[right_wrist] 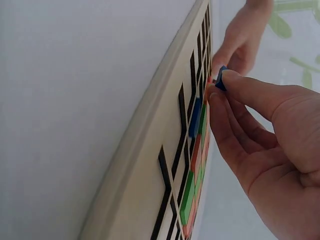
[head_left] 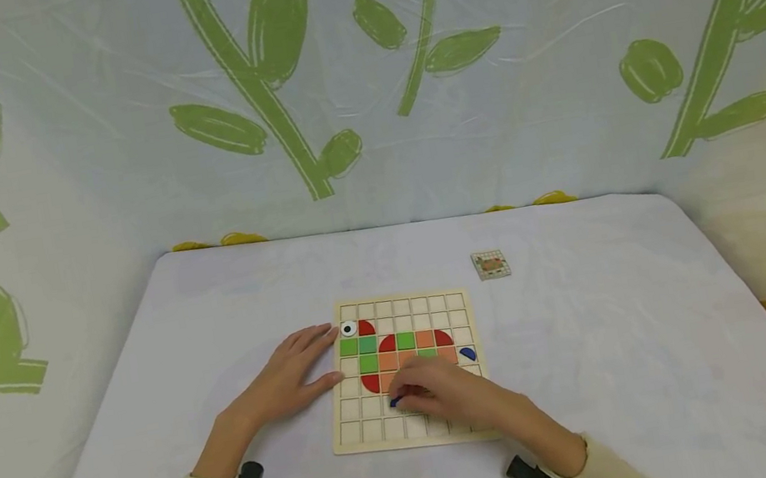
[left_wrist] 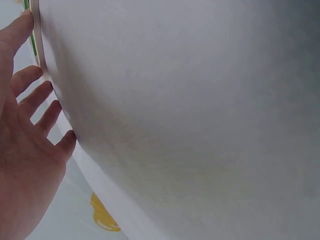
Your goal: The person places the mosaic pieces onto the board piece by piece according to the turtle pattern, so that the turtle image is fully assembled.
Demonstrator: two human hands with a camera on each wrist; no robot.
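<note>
My right hand (head_left: 449, 388) is over the front half of a wooden grid board (head_left: 373, 431), its thumb and fingertips pinching a small dark blue piece (right_wrist: 220, 79). Under the hand, part of the grid is hidden. A second blue piece (right_wrist: 195, 117) sits in the board below the fingers in the right wrist view. Green squares (head_left: 369, 363), orange squares (head_left: 426, 338), red quarter-rounds (head_left: 371, 383) and a white eye tile (head_left: 348, 329) fill several cells. A blue half-round (head_left: 467, 354) lies in the right column. My left hand (head_left: 288, 377) rests at the board's left edge, fingers spread and fairly straight.
A small picture card (head_left: 490, 264) lies behind the board to the right, on the white-covered table (head_left: 595, 322). Cloth walls (head_left: 523, 122) printed with green stems and yellow flowers rise at the table's back and sides.
</note>
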